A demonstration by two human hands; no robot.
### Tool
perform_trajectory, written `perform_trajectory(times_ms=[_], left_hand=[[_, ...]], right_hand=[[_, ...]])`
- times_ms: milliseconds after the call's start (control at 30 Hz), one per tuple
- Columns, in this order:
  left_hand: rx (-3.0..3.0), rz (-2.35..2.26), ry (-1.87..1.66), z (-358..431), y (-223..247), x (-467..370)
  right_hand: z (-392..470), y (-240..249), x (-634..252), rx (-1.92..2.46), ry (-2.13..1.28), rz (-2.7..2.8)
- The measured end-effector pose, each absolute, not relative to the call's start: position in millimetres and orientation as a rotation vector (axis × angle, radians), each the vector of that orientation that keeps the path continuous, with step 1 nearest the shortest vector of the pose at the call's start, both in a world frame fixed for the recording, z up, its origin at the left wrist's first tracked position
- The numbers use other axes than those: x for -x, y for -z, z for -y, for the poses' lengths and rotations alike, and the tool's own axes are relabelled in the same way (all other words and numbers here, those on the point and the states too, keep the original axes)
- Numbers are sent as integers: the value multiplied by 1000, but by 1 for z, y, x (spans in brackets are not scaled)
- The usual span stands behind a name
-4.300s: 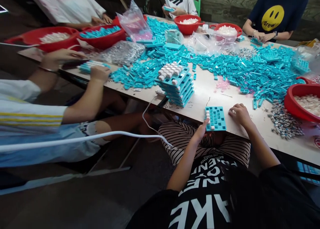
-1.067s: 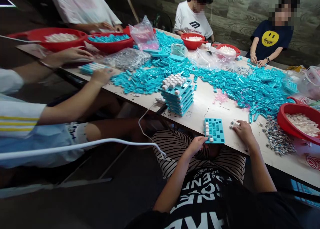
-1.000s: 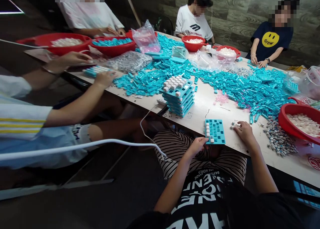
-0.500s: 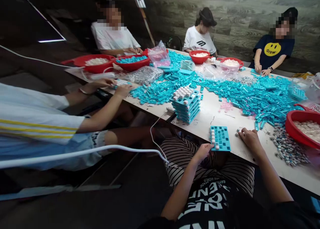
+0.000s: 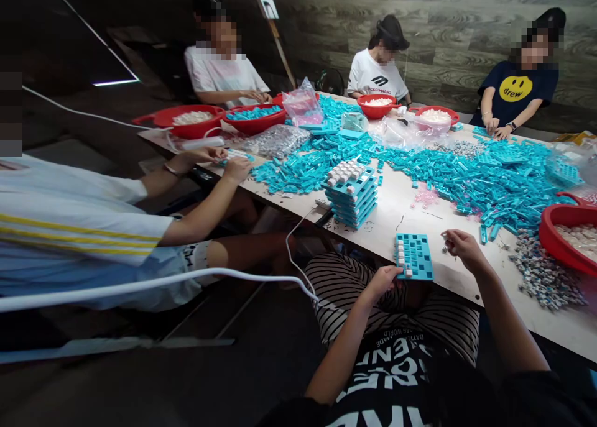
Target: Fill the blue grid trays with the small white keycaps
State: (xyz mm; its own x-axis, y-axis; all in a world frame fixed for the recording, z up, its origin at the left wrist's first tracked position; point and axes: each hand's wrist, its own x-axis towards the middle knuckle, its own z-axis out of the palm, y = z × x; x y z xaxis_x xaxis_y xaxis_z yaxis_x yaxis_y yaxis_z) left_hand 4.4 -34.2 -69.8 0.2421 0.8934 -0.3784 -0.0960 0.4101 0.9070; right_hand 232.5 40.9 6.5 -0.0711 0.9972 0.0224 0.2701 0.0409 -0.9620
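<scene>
My left hand [image 5: 385, 281] pinches the lower left corner of a blue tray [image 5: 422, 256], which lies at the table's front edge. White keycap-like pieces [image 5: 400, 251] fill its left column, and one more sits near the bottom. To the right of the tray, my right hand [image 5: 462, 248] is raised a little over the table, fingertips close together; what they hold, if anything, is too small to name. Small pieces [image 5: 444, 250] lie just below those fingertips. A stack of blue trays [image 5: 351, 197] topped with white pieces stands to the left.
A big pile of blue parts [image 5: 448, 172] covers the table's middle. At the right are a red basket [image 5: 550, 237] of white pieces and a heap of small metallic parts [image 5: 543, 278]. A person [image 5: 200, 219] works at the left; others sit across. A white cable [image 5: 186, 281] crosses the lower left.
The whole view has shifted slightly, moving the scene rightward. My right hand has lifted a little from the small pieces on the table. My left hand stays on the blue tray.
</scene>
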Motion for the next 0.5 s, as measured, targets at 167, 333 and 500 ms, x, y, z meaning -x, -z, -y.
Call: perform_trajectory(times_ms=[167,333,500], left_hand=[[-918,-1130,-861,37,65,-6],[-917,-1166,-893,38,54,-6],[-866,-1184,-956,34,52,-8]], right_hand=[[-27,-3,-194,1480,-930,2113],[-20,0,-184,1710,-480,2305],[-20,9,-192,1598,-514,2127]])
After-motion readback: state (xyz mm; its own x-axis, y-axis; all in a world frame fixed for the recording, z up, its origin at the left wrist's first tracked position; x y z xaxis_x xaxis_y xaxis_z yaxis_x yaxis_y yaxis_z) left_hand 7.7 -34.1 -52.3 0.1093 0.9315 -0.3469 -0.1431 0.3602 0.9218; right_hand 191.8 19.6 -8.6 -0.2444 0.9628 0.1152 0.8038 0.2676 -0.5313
